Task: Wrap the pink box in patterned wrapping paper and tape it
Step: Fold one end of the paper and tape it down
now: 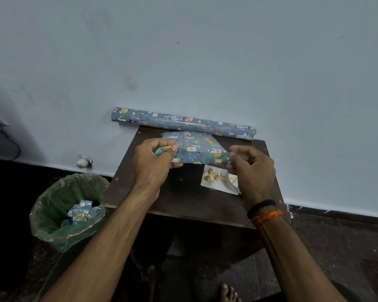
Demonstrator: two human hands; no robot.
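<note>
Both forearms reach in: left hand [154,162] pinches the wrapped box's [194,149] end flap; right hand [250,168], fingers curled, seems to hold tape, though I cannot tell. Between them, that fold may spring open if released untaped.

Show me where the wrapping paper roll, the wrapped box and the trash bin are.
wrapping paper roll [183,123], head view, middle of the tube.
wrapped box [196,149], head view, papered top face.
trash bin [52,197], head view, green liner's left wall.
</note>
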